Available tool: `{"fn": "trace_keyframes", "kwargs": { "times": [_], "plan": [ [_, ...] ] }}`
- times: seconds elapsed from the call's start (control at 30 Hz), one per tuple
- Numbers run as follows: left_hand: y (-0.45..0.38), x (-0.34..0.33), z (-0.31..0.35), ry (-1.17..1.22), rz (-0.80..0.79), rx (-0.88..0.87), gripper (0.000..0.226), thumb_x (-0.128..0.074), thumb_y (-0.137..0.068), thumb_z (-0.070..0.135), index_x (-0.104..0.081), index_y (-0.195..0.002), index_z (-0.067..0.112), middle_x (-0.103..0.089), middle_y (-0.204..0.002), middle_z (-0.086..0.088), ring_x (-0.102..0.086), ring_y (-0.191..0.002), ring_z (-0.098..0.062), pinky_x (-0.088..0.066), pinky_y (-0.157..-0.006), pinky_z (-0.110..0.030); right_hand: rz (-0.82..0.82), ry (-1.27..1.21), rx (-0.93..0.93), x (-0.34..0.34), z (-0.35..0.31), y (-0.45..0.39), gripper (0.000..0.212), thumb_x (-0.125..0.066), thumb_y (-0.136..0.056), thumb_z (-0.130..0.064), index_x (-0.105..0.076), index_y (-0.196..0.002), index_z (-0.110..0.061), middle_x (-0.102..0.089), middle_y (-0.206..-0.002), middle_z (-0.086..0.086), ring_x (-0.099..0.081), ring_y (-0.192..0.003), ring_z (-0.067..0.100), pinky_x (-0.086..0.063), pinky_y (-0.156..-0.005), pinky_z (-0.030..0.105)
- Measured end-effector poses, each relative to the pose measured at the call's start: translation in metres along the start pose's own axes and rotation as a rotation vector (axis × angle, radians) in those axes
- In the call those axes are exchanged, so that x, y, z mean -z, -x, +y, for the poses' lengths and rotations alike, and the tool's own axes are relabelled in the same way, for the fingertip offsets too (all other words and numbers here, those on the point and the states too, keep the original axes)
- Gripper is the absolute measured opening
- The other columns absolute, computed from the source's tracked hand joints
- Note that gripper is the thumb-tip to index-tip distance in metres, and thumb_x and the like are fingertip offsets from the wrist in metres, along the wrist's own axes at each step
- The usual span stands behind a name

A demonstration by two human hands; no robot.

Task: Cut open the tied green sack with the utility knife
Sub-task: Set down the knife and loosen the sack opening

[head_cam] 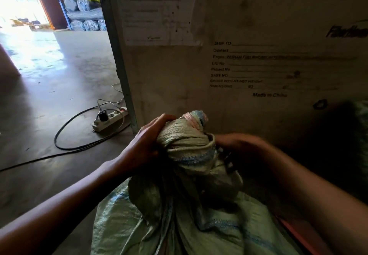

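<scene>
1. The pale green woven plastic sack stands on the grey concrete floor, at the foot of a large printed cardboard shipping crate. Its gathered neck rises toward the camera and ends in a bunched top bound with a pink and blue tie.
2. The left hand is closed around the left side of the bunched neck, just below the tie, and holds it upright and taut.
3. The right hand is pressed against the right side of the neck. It is blurred and in shadow. A narrow dark object with pale marks shows at its fingers; this is probably the utility knife, but the blade cannot be made out. The fingers appear wrapped around it.
4. Step in hand, as judged: the cut at the neck is being placed or has just begun. No opening shows in the fabric.
5. The next move calls for steady tension from the left hand and a stroke directed away from its fingers, through the fabric below the tie.
6. A white power strip with a black cable lies on the floor to the left, well apart from the sack.
</scene>
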State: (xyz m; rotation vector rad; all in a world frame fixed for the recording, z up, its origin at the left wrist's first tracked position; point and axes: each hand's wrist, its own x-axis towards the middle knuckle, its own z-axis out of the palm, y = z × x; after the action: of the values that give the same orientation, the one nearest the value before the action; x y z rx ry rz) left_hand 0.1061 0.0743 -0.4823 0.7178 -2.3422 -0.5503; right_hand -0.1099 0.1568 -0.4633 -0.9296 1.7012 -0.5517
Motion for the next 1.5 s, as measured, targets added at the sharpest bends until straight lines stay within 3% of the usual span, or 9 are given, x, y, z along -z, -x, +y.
{"fn": "trace_keyframes", "kwargs": {
  "times": [0.13,0.23,0.3,0.6,0.83,0.97,1.07,1.3,1.5],
  "plan": [
    [0.000,-0.001,0.007,-0.009,-0.071,-0.036,0.064,-0.066,-0.066,0.045,-0.042,-0.124,0.037,-0.058,-0.120,0.006,-0.056,-0.107,-0.007,-0.046,-0.089,-0.032,-0.007,-0.145,0.120,-0.006,-0.008,-0.007,0.028,-0.047,-0.093,-0.026,-0.059,-0.071,-0.013,-0.066,-0.061,0.004,-0.060,-0.046,0.008,-0.048,-0.046,0.017],
    [0.002,0.002,0.001,-0.104,-0.100,0.008,0.064,-0.066,-0.067,0.041,-0.040,-0.125,0.040,-0.059,-0.120,0.006,-0.059,-0.105,-0.018,-0.052,-0.081,-0.047,0.241,-0.171,0.274,0.004,-0.016,-0.009,0.007,-0.062,-0.085,-0.019,-0.061,-0.087,-0.013,-0.067,-0.089,0.009,-0.067,-0.076,0.020,-0.057,-0.065,0.026],
    [0.003,0.005,-0.003,-0.174,-0.131,0.016,0.067,-0.070,-0.066,0.028,-0.039,-0.124,0.040,-0.061,-0.117,0.006,-0.062,-0.100,-0.019,-0.053,-0.076,-0.047,0.406,-0.140,0.421,0.010,-0.015,-0.013,0.029,-0.071,-0.076,-0.017,-0.060,-0.104,-0.016,-0.067,-0.102,0.009,-0.065,-0.091,0.024,-0.056,-0.080,0.039],
    [0.019,0.014,-0.023,-0.454,-0.324,0.304,0.067,-0.056,-0.062,0.051,-0.041,-0.126,0.040,-0.068,-0.108,0.000,-0.065,-0.094,-0.026,-0.052,-0.072,-0.035,0.951,0.022,0.628,0.047,-0.002,-0.005,0.031,-0.060,-0.081,-0.008,-0.059,-0.112,-0.010,-0.066,-0.106,0.013,-0.062,-0.095,0.027,-0.054,-0.083,0.047],
    [0.000,0.040,0.022,0.526,-0.303,0.381,0.066,-0.067,-0.059,0.072,-0.055,-0.117,0.042,-0.070,-0.104,0.025,-0.066,-0.095,0.004,-0.056,-0.075,-0.018,0.723,-0.344,0.906,0.039,-0.034,0.013,0.018,-0.064,-0.081,-0.008,-0.063,-0.100,-0.010,-0.067,-0.091,0.006,-0.064,-0.084,0.018,-0.054,-0.069,0.030],
    [0.001,0.029,0.029,0.639,-0.307,0.401,0.042,-0.080,-0.066,0.034,-0.063,-0.104,0.033,-0.075,-0.094,0.012,-0.071,-0.089,-0.008,-0.059,-0.073,-0.024,0.680,-0.348,0.829,0.032,-0.037,0.016,0.018,-0.057,-0.088,-0.031,-0.065,-0.100,-0.019,-0.068,-0.091,-0.002,-0.064,-0.084,0.013,-0.054,-0.074,0.029],
    [0.002,0.021,0.022,0.495,-0.020,0.357,0.054,-0.079,-0.054,0.046,-0.065,-0.102,0.027,-0.073,-0.098,-0.005,-0.069,-0.092,-0.018,-0.056,-0.087,-0.046,0.619,-0.296,0.570,0.026,-0.029,0.022,0.057,-0.050,-0.072,-0.072,-0.065,-0.103,-0.027,-0.067,-0.098,-0.003,-0.063,-0.090,0.017,-0.049,-0.080,0.033],
    [-0.001,0.008,0.040,0.403,-0.307,0.322,0.049,-0.075,-0.066,0.056,-0.060,-0.109,0.038,-0.070,-0.103,0.005,-0.067,-0.097,-0.011,-0.058,-0.082,-0.036,0.556,-0.185,0.447,0.006,-0.011,0.016,0.013,-0.069,-0.079,-0.019,-0.063,-0.090,-0.021,-0.065,-0.098,0.004,-0.058,-0.085,0.016,-0.046,-0.080,0.031],
    [0.012,0.033,-0.008,0.194,0.010,0.366,0.038,-0.055,-0.071,0.055,-0.067,-0.095,0.027,-0.072,-0.097,-0.015,-0.068,-0.089,-0.024,-0.055,-0.081,-0.053,1.164,-0.305,0.528,0.090,-0.004,0.031,0.026,-0.049,-0.086,-0.001,-0.061,-0.107,0.008,-0.059,-0.094,0.015,-0.056,-0.091,0.022,-0.038,-0.065,0.026]
  ]
}}
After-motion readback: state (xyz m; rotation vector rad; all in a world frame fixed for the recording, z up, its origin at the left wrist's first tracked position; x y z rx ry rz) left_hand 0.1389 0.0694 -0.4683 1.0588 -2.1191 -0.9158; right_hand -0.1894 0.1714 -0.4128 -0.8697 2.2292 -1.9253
